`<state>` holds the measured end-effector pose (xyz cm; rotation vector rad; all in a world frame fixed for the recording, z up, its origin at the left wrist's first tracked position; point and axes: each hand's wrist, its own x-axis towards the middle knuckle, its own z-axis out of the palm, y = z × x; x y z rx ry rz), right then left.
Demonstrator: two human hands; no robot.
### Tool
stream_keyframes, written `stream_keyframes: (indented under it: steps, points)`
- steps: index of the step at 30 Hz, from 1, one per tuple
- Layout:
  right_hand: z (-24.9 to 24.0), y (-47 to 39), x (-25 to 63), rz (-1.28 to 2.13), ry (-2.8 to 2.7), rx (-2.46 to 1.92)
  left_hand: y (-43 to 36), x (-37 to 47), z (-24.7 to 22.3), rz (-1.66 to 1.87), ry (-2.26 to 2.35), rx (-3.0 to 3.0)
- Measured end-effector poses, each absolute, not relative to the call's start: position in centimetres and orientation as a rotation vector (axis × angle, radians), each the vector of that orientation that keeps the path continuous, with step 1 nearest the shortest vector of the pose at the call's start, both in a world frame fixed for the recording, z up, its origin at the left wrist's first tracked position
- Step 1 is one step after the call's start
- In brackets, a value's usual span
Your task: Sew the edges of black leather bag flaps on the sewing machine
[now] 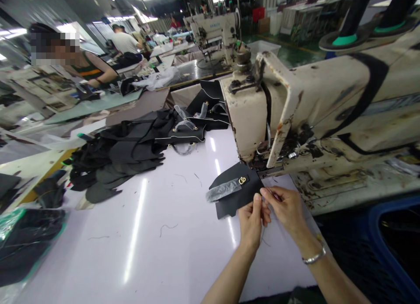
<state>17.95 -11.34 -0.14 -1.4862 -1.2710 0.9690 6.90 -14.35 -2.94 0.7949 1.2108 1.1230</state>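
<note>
A black leather-like piece lies beside the head of a worn cream sewing machine. On it are a gold-coloured metal fitting and a strap wrapped in clear plastic. My left hand pinches the lower right edge of the piece between thumb and fingers. Close beside it, my right hand has its fingers pressed together at the right corner of the piece, with a small dark object partly visible in them. What that object is cannot be made out.
Black cut pieces are heaped on the white table, near black parts with wrapped handles. A plastic-covered black stack is at left, a blue crate at right. A person sits at another machine.
</note>
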Motion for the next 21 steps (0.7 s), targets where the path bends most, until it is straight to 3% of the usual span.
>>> stream_keyframes:
  steps: [6,8,12,21]
  points:
    - [-1.6,-11.4,17.4,1.113,-0.983,-1.432,-16.8,0.8,-0.3,1.256,1.655,1.783]
    - [-1.9,-11.3,17.2,1.171,-0.911,-1.396,-15.5,-0.6,0.0,1.114,1.755,1.971]
    - [-2.1,-11.3,16.8,1.219,-0.760,-1.395,-10.5,-1.3,0.5,0.809,1.729,2.086]
    - [-3.2,-11.4,16.6,1.241,-0.771,-1.371,-4.5,0.5,4.2,0.666,1.614,2.266]
